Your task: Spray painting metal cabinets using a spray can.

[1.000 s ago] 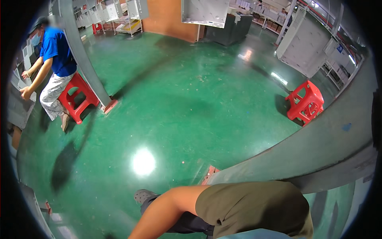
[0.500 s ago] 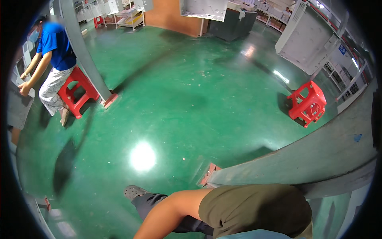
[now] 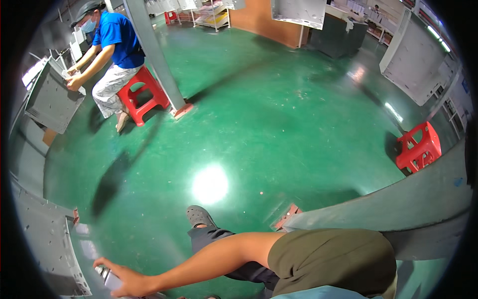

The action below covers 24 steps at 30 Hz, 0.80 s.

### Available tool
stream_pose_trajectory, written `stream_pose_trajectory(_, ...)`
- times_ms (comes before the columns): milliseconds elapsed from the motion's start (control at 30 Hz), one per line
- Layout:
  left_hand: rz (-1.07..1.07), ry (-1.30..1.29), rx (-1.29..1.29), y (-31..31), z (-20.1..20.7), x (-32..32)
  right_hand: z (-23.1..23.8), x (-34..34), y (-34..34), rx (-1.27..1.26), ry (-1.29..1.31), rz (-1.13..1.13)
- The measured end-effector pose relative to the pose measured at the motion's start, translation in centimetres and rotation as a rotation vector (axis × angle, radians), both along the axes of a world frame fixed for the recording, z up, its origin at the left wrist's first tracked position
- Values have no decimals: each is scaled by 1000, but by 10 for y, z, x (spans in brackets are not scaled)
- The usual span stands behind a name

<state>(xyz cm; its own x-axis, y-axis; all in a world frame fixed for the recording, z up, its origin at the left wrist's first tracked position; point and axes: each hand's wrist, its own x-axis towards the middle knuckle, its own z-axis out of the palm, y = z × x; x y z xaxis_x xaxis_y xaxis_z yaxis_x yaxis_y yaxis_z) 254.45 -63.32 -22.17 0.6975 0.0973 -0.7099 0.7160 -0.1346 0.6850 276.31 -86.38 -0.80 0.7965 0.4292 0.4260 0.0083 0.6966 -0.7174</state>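
At the lower left, my right hand (image 3: 130, 283) is closed around a pale spray can (image 3: 112, 282). One finger rests at the can's top. My bare right forearm (image 3: 209, 260) reaches across to the left from an olive sleeve (image 3: 328, 259). Close beyond the can stands a light grey metal panel (image 3: 45, 234) with small holes and a bent edge; a gap shows between them. My left hand is out of view.
Across the green floor (image 3: 259, 124), a person in a blue shirt (image 3: 119, 40) sits on a red stool (image 3: 144, 97), handling a grey cabinet (image 3: 55, 99). A steel post (image 3: 154, 55) stands beside them. Another post (image 3: 388, 199) crosses the right side, near a second red stool (image 3: 420, 147).
The view has turned to the left, so the scene sits farther right. My right hand with the spray can and the grey panel have come into sight at the lower left.
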Motion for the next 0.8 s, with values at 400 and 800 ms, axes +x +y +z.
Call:
stream_pose_trajectory(400,-322,246,409,-2,9,86,-15,5,-23,-183,-146,-208)
stream_pose_trajectory(800,-526,602,530,-5,5,70,42,21,-65,-249,62,222)
